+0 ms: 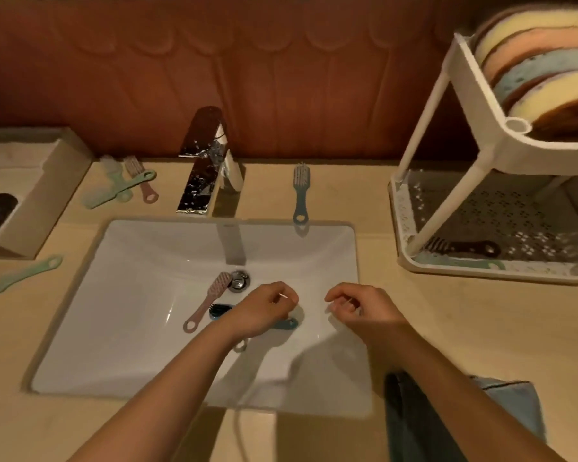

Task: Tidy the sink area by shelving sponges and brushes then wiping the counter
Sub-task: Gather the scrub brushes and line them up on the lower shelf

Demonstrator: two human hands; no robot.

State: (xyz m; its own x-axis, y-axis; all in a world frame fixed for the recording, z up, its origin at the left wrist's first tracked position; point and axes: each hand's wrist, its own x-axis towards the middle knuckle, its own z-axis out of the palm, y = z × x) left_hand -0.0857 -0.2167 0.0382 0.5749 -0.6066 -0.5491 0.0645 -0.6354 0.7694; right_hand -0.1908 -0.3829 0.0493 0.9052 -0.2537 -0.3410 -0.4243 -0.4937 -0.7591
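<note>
- Blue brush [219, 311] in the sink [131, 261] is half hidden. The left hand [267, 311] covers its middle, so only the bristles and handle end show. I cannot tell whether the curled fingers grip it or hang above it.
- Grey loop [241, 345] of another handle peeks from under the left wrist; the rest is hidden.
- Right hand [357, 306] hangs over the sink near the left one, apart from it, fingers loosely curled and holding nothing.
- Pink brush [211, 300] lies in the sink, bristles beside the drain [239, 281].
- Rack [464, 78] at the upper right is cut off by the frame edge. Its top tier holds sponges [541, 61] standing on edge: yellow, orange and blue. Its bottom tier holds a dark brush [464, 247] and a green one, blurred behind the rim.
- Worktop [364, 195] carries a grey-blue brush [301, 191] behind the sink and a brush cluster [124, 188], green and pink, left of the tap [201, 168].
- Green handle [20, 278] at the left edge is cut off.
- Box [30, 195] at the left edge is also cut off.
- Cloth [514, 411] at the lower right lies partly behind the right forearm.
</note>
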